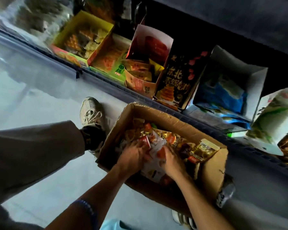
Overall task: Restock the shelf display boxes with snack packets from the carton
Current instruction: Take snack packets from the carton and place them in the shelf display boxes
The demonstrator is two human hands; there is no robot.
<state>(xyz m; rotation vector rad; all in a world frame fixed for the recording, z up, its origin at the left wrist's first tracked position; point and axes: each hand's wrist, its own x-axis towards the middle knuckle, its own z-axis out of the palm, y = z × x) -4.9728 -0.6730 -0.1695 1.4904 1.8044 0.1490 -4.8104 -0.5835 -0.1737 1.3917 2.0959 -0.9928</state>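
The carton (211, 173) is seen on the floor, just before the shelf edge, filled with snack packets (186, 143). Both hands are inside it: the left hand (133, 156) and right hand (170, 161) are clamped, apparently, on one white-and-red packet bundle (154, 146). The display boxes (175, 75) stand on the shelf beyond.

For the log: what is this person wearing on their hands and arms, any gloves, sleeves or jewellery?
Both hands are bare, no gloves: the left hand and the right hand. Both forearms are uncovered as far as the picture shows, with no sleeve in view. The left forearm carries a blue beaded bracelet. No rings or watch can be made out, though the picture is somewhat blurred.
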